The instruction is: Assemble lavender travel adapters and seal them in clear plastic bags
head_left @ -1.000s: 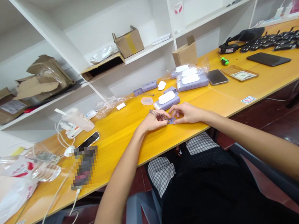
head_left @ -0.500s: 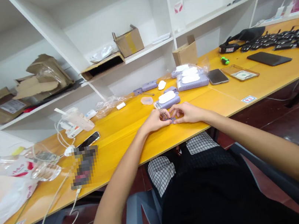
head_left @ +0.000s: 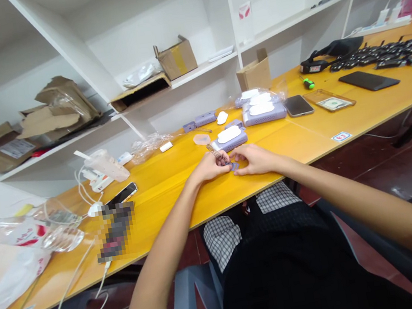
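Observation:
My left hand [head_left: 211, 166] is closed around a thin brown patterned strip [head_left: 212, 150], whose free end sticks up to the left past the fingers. Its exact kind is too small to make out. Between both hands, low over the table, is a small blue-purple piece [head_left: 234, 166]. My right hand [head_left: 255, 159] has curled fingers, with thumb and fingertips pinched at that piece. Just beyond the hands lies a lilac case [head_left: 236, 143] with a white oval top, and beside it a pale pink translucent lid-like piece [head_left: 201, 139].
More lilac cases [head_left: 265, 115] in clear wrap stand behind, near a phone [head_left: 299, 105]. A green-handled screwdriver [head_left: 308, 83] and several black devices [head_left: 380, 53] lie right. At left are another phone [head_left: 122, 194], cables and a water bottle [head_left: 24, 231]. White shelves [head_left: 153, 7] rise behind.
The brown strip now leans further left, and both hands have shifted slightly left. The blue-purple piece shows more between the fingertips.

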The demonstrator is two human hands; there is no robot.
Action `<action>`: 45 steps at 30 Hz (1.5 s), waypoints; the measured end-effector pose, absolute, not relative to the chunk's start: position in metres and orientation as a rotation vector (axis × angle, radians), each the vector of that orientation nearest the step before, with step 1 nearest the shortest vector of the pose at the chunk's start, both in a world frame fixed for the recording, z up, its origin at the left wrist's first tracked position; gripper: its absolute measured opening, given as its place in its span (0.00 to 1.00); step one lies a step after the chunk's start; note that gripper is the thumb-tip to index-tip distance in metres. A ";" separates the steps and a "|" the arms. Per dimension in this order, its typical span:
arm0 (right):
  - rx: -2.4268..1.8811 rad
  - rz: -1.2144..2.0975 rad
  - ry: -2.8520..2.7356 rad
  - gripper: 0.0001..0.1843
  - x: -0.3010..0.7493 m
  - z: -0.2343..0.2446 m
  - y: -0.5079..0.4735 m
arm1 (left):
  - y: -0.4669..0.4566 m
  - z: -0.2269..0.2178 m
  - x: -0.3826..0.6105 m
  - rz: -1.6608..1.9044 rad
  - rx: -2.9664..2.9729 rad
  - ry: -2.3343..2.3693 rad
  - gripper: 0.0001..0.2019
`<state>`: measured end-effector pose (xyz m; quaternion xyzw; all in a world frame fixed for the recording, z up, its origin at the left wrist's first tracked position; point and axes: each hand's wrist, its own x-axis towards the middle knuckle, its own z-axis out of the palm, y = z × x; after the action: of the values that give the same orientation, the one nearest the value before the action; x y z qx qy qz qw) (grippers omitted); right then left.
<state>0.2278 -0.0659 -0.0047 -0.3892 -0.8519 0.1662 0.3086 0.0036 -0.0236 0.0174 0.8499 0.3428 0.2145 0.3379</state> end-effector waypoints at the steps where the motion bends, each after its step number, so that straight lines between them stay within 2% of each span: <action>1: -1.047 0.403 -2.258 0.23 0.226 -0.005 -0.066 | -0.024 0.018 0.004 0.560 2.236 0.898 0.09; 9: -1.163 0.206 -2.329 0.14 0.222 -0.008 -0.066 | -0.028 0.021 0.004 0.594 2.348 0.854 0.06; 16: -1.129 0.196 -2.352 0.13 0.221 -0.010 -0.065 | -0.027 0.021 0.004 0.595 2.396 0.837 0.04; 22: -1.071 0.333 -2.267 0.02 0.223 -0.017 -0.060 | -0.024 0.020 0.003 0.648 2.473 0.828 0.03; 26: -1.070 0.380 -2.223 0.06 0.224 -0.020 -0.060 | -0.024 0.019 0.003 0.672 2.519 0.815 0.02; 30: -1.116 0.368 -2.170 0.17 0.224 -0.017 -0.062 | -0.025 0.019 0.006 0.701 2.566 0.803 0.02; 34: -1.155 0.273 -2.230 0.08 0.222 -0.014 -0.062 | -0.025 0.019 0.007 0.734 2.577 0.742 0.03; 39: -1.173 0.315 -2.221 0.09 0.223 -0.011 -0.061 | -0.028 0.018 0.009 0.728 2.516 0.750 0.03; 45: -1.186 0.618 -2.075 0.08 0.229 -0.012 -0.056 | -0.032 0.020 0.010 0.780 2.420 0.884 0.07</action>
<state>0.2288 -0.0559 -0.0117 -0.4535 -0.7934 0.2365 0.3300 0.0099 -0.0319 0.0198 0.8764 0.3201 0.2823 0.2232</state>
